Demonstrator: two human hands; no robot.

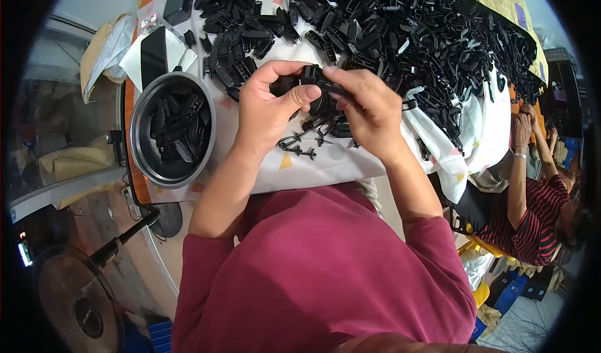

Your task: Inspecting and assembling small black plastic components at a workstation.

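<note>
Over the near part of the table my left hand (270,99) pinches a small black plastic part (311,74) between thumb and fingers. From the other side my right hand (369,102) grips a dark piece against it; its exact shape is hidden by the fingers. Below my hands, several thin black pronged pieces (307,143) lie on the patterned white tablecloth (263,176). A large heap of black plastic parts (375,27) spreads just beyond both hands.
A metal bowl (139,141) with black parts inside stands at the left, next to a dark phone (154,58) and a black box (179,2). A fan (84,309) is at lower left. Another person in a striped top (538,221) works at the right.
</note>
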